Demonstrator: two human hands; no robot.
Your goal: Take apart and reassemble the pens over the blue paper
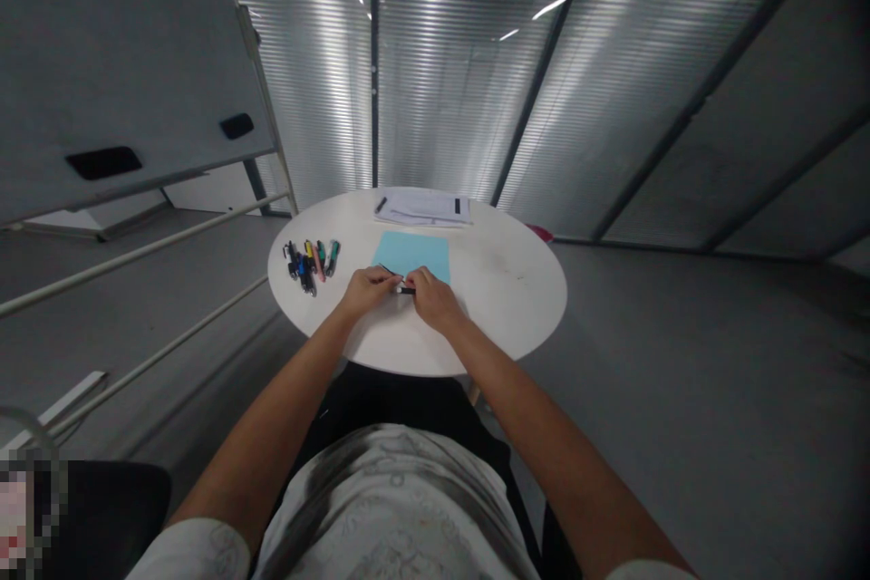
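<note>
My left hand (371, 288) and my right hand (433, 297) meet over the near edge of a light blue sheet (416, 254) on a round white table (503, 308). Fingers of my left hand are pinched on a thin dark item, perhaps a pen. My right hand is closed too, its fingertips close to the same item; what it grips is too small to make out. Just below the fingertips shows a short black piece with a white end (406, 291).
Several pens and markers (311, 263) lie on the table's left side. A stack of papers (422, 208) with dark items on it lies at the back. A whiteboard on a metal frame (169, 245) stands at the left, and a black chair (109, 512) is at the lower left.
</note>
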